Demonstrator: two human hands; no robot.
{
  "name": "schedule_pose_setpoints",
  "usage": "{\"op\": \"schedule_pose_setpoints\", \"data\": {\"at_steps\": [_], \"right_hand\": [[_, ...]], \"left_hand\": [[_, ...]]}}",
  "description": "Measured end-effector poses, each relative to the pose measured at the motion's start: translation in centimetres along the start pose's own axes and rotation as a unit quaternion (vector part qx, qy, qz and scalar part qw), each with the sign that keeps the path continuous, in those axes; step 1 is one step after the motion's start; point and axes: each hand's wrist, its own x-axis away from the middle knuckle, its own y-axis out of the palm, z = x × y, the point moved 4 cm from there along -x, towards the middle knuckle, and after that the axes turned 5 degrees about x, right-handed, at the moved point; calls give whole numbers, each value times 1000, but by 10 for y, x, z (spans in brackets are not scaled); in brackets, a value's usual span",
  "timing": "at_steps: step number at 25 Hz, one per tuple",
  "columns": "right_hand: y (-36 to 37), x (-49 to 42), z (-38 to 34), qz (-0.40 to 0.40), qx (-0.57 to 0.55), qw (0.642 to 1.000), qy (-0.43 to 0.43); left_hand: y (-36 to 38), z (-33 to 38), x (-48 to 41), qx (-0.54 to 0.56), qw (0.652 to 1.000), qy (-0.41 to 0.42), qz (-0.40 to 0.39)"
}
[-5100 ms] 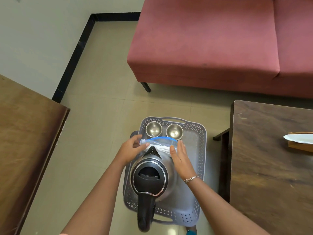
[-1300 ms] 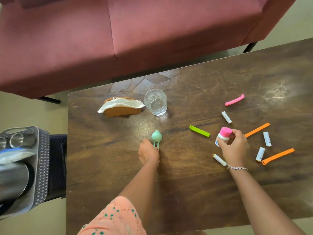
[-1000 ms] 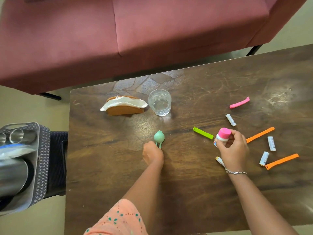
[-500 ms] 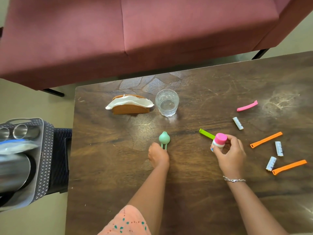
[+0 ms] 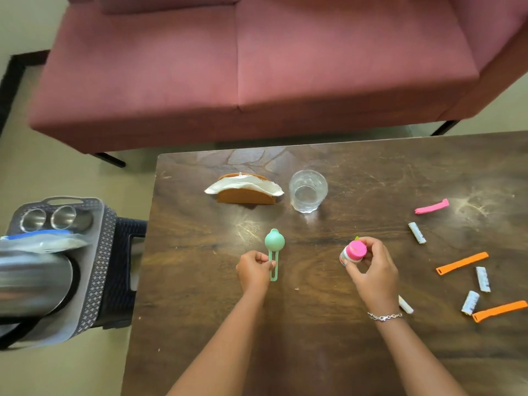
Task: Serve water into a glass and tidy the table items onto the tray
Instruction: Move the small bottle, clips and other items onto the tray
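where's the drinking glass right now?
Head view: the glass stands upright on the wooden table, on its far side near the sofa, just right of the napkin holder, untouched.

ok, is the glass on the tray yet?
No, the glass stands on the table beside the napkin holder, while the tray sits apart at left.

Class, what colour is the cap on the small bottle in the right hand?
Pink, clearest in the head view: cap, right hand.
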Motion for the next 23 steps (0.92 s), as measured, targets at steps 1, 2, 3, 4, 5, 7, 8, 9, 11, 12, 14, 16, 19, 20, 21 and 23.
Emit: {"op": "schedule_pose_setpoints", "data": {"at_steps": [1,2,3,4,5,7,8,9,11,12,14,16,19,20,21,23], "right_hand": [[10,2,-13,-17,-5,1000,-3],[21,5,-26,-33,-7,999,-9],[32,8,-40,-44,-6,999,-20],[46,12,-56,-52,-6,998,-33],[61,18,-74,-61,-8,997,-46],[89,31,-111,-87,-13,993,-72],[104,36,-130,-101,-11,991,-83],[121,42,-148,-115,-8,989,-88],[150,51,-180,-142,-10,985,-97],[168,56,-198,-155,-13,982,-105],[204,63,-234,-184,-21,975,-122],[239,69,-273,-212,-28,967,-141],[289,71,-330,-228,-24,953,-197],[310,70,-348,-233,-20,947,-221],[330,68,-364,-238,-18,940,-242],[371,64,-389,-257,-3,927,-272]], "left_hand": [[-16,-1,-5,19,1000,4,6],[-32,-3,-10,36,999,8,13],[-48,-6,-16,50,999,7,19],[-67,-10,-24,62,998,6,28],[-88,-14,-33,71,997,4,38],[-134,-22,-51,87,994,5,58],[-158,-25,-59,94,993,6,68],[-182,-30,-67,100,992,6,79],[-223,-38,-79,107,990,8,93],[-247,-44,-87,112,988,7,108],[-288,-55,-104,119,982,-4,145],[-324,-69,-120,127,976,-17,179],[-357,-87,-138,135,971,-29,196],[-365,-94,-144,130,971,-33,196],[-371,-100,-149,126,972,-35,196],[-378,-109,-160,124,973,-36,191]]}}
